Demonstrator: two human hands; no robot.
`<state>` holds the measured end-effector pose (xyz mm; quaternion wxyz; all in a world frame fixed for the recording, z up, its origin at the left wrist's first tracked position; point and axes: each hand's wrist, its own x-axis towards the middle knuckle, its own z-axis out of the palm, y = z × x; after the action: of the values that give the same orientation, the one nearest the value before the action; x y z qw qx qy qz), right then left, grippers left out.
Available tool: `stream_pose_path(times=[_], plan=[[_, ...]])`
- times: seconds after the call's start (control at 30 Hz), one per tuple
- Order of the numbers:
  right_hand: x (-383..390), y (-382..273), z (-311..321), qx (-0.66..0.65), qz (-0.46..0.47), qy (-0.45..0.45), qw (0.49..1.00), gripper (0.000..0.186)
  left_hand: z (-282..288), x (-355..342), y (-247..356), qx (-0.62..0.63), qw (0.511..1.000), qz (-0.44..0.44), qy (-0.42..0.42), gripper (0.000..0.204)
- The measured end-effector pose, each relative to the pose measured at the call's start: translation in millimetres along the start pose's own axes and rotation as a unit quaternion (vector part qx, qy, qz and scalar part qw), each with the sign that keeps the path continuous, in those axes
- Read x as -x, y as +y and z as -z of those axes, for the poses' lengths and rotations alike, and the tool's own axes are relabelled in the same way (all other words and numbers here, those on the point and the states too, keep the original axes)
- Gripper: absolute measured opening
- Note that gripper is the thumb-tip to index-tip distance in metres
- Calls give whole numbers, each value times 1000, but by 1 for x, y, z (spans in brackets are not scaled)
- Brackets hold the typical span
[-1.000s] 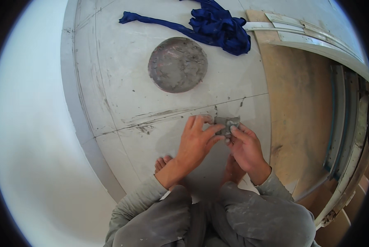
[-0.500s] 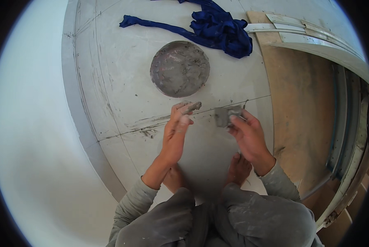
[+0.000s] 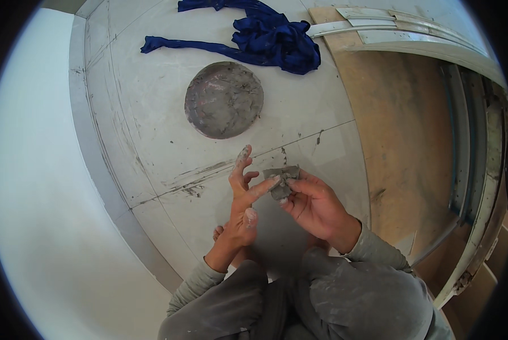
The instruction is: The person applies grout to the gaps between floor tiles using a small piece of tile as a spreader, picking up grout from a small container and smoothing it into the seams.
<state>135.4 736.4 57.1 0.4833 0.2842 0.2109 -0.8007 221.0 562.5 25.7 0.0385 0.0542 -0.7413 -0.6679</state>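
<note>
Head camera, looking down past our bent knees to a pale tiled floor (image 3: 157, 124): we hold a small, flat grey piece (image 3: 280, 172) in front of us, above the tiles. Our right hand (image 3: 316, 207) pinches it from the right and lower edge, thumb on the upper face and the other fingers curled below. Our left hand (image 3: 244, 201) is spread wide, thumb well apart and grasping nothing; one outstretched finger, its tip smeared grey, appears to touch the piece near its middle.

We judge the piece light enough for one hand. It looks thin and fairly stiff, though we cannot tell what it is made of or whether it would snap. Its coating seems soft and wet, so the face is probably slippery. The edges look like the surer hold, with a light pinch that leaves the coated middle uncovered.

Beyond our hands, well apart from the piece, sits a round container (image 3: 220, 137) filled with lumpy grey paste (image 3: 225, 99). Past that lies a crumpled dark blue cloth (image 3: 276, 42); to our right, a brown board (image 3: 401, 119).
</note>
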Motion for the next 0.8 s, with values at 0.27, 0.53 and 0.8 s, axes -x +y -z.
stream_pose_path(times=[0.27, 0.53, 0.8], plan=[[16, -17, 5, -11, 73, -26, 997, 24, 6, 28, -8, -104, 993, 0, -64, 74], [-2, -82, 72, 431, 362, 173, 808, 26, 15, 42, -18, -121, 988, 47, 88, 60], [-25, -87, 100, 826, 474, 106, 287, 39, 20, 28, -19, -108, 987, 42, 108, 49]])
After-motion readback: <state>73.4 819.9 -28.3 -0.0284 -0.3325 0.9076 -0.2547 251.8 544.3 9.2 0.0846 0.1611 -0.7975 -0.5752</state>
